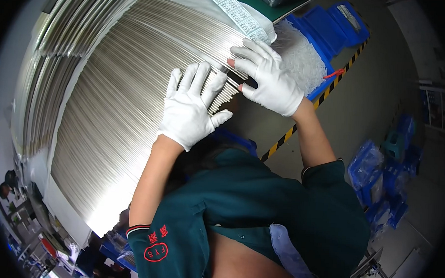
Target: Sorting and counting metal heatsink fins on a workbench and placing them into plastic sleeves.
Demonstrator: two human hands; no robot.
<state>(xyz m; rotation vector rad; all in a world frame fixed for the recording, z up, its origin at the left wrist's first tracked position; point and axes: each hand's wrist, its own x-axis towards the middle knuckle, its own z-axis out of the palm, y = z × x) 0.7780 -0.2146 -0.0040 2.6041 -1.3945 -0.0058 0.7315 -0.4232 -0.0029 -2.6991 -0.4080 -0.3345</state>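
Head view: thin metal rods [119, 88] lie side by side in a wide sheet over white lining [65, 204], their near ends uneven beside the hands. The left hand [187, 112], gloved in white, is palm-down over the rods near those ends, its grip spread wide around nothing. The right hand [273, 81], also gloved but with bare thumb and forefinger tips, is at the rod ends; those two tips stand apart, though I cannot tell whether its grip holds a rod. Just beyond is a blue bin [329, 69] of clear plastic pieces [300, 55].

The loose rods could roll or slip off the ragged edge — smooth gloves and an uneven push would be the likely cause. A sideways knock might also drop some into the bin.

As for writing, a pale printed strip [234, 13] carries rows too small to read; the dark green shirt [265, 191] has red stitched characters and an oval badge [156, 252] on its sleeve.
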